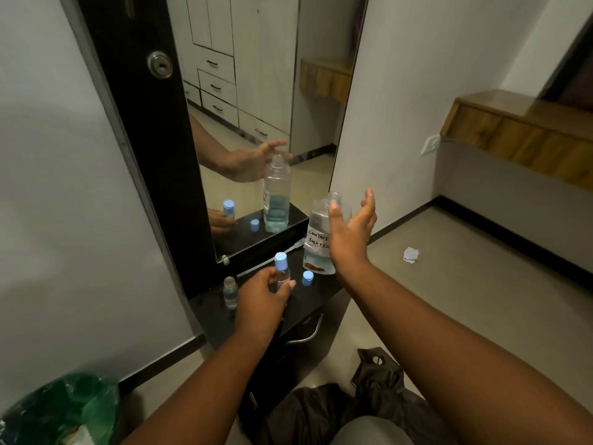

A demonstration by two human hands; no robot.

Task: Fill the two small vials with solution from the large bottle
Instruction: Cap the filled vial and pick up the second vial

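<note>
large bottle (321, 234) standing uncapped on the counter (211, 311), blue solution low inside | right hand (351, 234) hovering beside it, fingers spread | left hand (261, 300) gripping capped vial (281, 271) | open vial (230, 292) standing left | loose cap (307, 278) lying between

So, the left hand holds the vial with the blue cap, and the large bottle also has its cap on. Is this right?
Not quite. In the head view the large bottle has no cap: its neck is open, with the open right hand close beside it. A loose blue cap lies on the shelf. The rest is right: the left hand holds the blue-capped vial.
</note>
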